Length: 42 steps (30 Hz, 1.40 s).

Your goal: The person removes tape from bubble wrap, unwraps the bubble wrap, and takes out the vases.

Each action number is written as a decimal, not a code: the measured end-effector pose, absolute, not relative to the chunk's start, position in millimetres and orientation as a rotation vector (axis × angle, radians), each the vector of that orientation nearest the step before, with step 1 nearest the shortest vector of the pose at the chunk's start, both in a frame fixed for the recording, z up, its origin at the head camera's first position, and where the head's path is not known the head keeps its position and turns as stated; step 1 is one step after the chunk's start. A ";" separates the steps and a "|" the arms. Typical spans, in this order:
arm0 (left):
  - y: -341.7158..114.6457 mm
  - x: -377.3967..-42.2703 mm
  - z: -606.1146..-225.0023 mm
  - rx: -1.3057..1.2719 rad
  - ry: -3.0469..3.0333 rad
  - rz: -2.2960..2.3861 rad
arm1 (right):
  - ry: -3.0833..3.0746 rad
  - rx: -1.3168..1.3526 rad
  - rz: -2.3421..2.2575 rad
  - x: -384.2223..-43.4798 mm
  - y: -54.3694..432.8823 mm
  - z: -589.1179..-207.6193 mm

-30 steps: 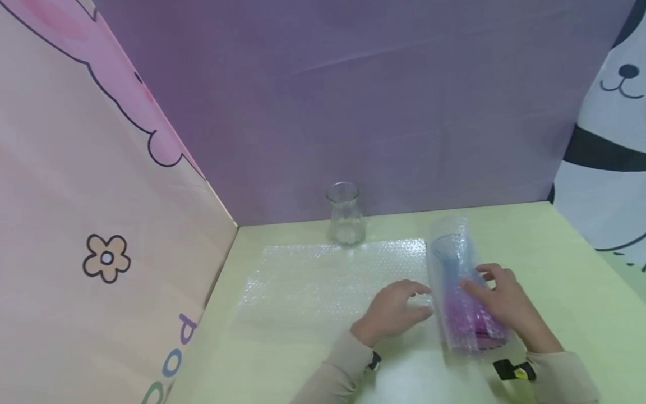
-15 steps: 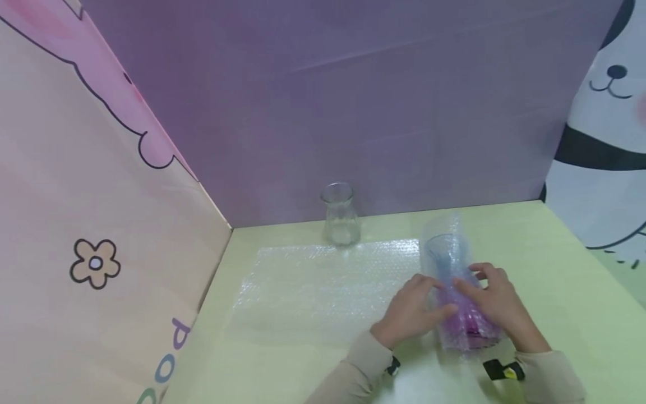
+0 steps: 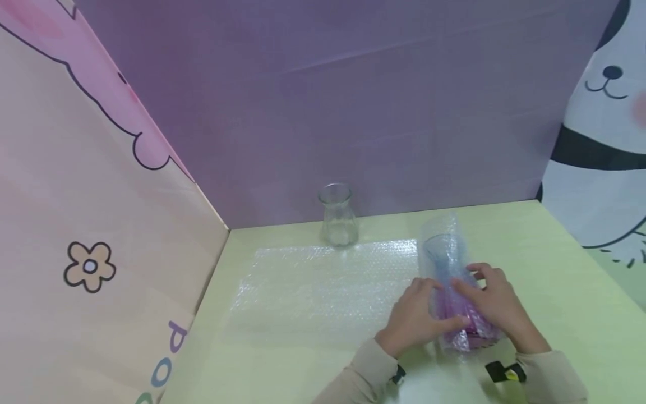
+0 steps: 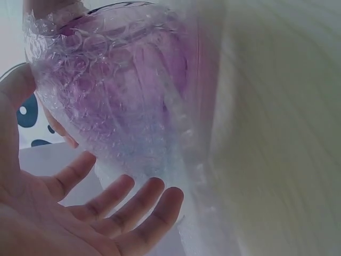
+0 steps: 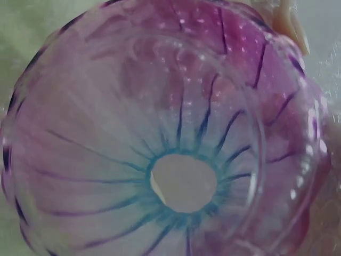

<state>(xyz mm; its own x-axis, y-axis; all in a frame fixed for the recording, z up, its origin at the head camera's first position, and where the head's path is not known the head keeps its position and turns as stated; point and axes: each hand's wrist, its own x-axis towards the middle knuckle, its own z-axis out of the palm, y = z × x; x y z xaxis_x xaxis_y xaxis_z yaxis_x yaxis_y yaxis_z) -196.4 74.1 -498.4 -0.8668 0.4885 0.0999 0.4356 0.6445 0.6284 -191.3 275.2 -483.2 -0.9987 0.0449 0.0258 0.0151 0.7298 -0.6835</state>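
A purple-and-blue glass vase (image 3: 451, 306) lies on its side in bubble wrap (image 3: 438, 227) at the table's right. My right hand (image 3: 497, 300) holds it from the right, thumb over the top, fingers round the far side. My left hand (image 3: 416, 314) is at its left side, thumb resting on the wrap near the purple end. In the left wrist view, the other fingers (image 4: 120, 205) of that hand are spread and loosely extended beside the wrap. The right wrist view looks into the vase's wide purple end (image 5: 106, 128); the right hand's grip is largely hidden there.
A flat bubble wrap sheet (image 3: 318, 297) covers the middle of the pale table (image 3: 550, 258). Behind it a clear glass vase (image 3: 340, 224) stands upright near the purple back wall (image 3: 323, 112). Printed panels flank the table on both sides.
My left hand has moved right from the flat sheet to the wrapped vase, and its thumb has come down on the wrap. The right hand keeps its hold. The head view has shifted slightly.
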 end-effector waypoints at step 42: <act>69.8 -200.5 -500.4 0.890 2.753 0.978 | -3.028 0.676 0.855 -233.8 289.8 -444.1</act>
